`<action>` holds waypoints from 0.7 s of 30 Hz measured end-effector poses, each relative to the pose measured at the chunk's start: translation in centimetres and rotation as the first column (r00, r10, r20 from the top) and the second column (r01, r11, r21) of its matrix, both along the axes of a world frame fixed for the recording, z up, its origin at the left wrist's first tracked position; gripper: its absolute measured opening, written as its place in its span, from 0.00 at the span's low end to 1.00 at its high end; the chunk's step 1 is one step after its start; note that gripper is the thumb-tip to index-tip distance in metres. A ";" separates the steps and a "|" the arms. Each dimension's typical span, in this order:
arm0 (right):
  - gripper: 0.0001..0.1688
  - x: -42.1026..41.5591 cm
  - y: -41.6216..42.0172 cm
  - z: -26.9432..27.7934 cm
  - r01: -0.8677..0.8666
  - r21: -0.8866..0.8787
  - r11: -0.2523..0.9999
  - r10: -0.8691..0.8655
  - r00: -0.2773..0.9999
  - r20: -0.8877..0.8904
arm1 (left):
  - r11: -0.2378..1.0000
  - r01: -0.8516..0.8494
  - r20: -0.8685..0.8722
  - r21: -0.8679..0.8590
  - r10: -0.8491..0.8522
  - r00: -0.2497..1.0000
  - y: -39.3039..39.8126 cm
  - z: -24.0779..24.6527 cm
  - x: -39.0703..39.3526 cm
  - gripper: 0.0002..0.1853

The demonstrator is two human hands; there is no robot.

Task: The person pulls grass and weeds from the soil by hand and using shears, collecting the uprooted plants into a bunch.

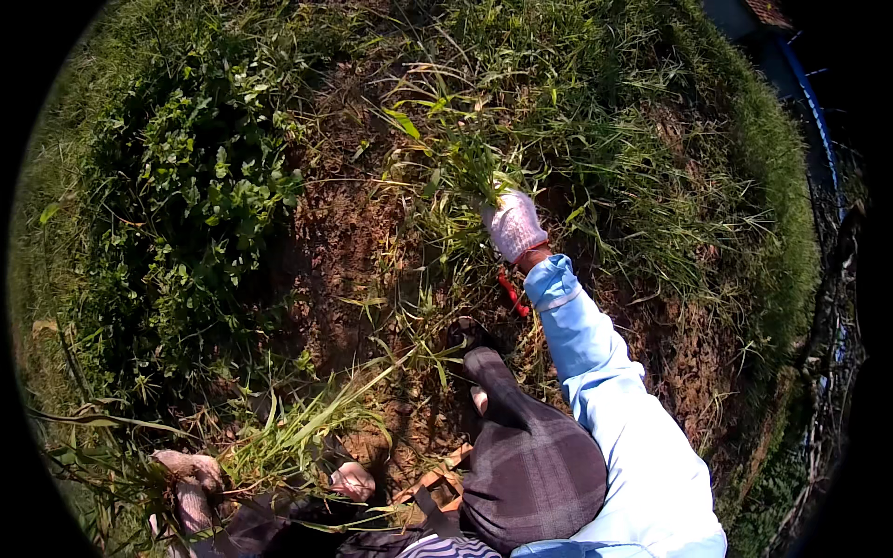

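My right hand [515, 222], in a whitish knitted glove with a red cuff edge, reaches out and closes on a tuft of green grass [474, 164]. The light blue sleeve is rolled at the wrist. At the lower left my left hand [188, 481], in a dirty knitted glove, grips a bunch of long pulled grass [300, 439] whose blades spread to the right. A red object, perhaps a tool handle [514, 293], lies on the ground just below the right wrist; its other end is hidden.
Leafy green plants [216, 181] grow at the left beside bare reddish soil [335, 258]. Thick grass [649, 181] covers the right. My knee in plaid trousers [534, 460] is bent below, near an orange-brown lattice object [439, 481]. A blue pipe or edging [809, 97] runs at the far right.
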State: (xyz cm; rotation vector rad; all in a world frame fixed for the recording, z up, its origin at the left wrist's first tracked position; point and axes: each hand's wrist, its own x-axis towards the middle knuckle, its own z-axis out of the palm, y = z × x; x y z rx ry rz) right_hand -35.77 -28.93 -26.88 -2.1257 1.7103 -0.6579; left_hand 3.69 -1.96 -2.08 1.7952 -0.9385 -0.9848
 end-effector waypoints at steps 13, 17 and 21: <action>0.12 8.0 11.1 7.7 -0.326 0.092 0.941 0.332 0.942 -0.056 | 0.987 -0.021 0.255 -0.159 0.062 0.965 -3.5 0.6 -10.3 0.14; 0.14 8.5 11.9 10.1 -0.350 0.050 0.936 0.350 0.937 0.013 | 0.992 0.110 0.086 0.060 -0.115 0.990 -3.8 0.3 -8.0 0.13; 0.11 9.8 12.3 10.1 -0.416 -0.177 0.892 0.452 0.817 0.358 | 0.922 0.234 -0.030 0.308 -0.236 0.971 -4.1 -0.4 -6.1 0.14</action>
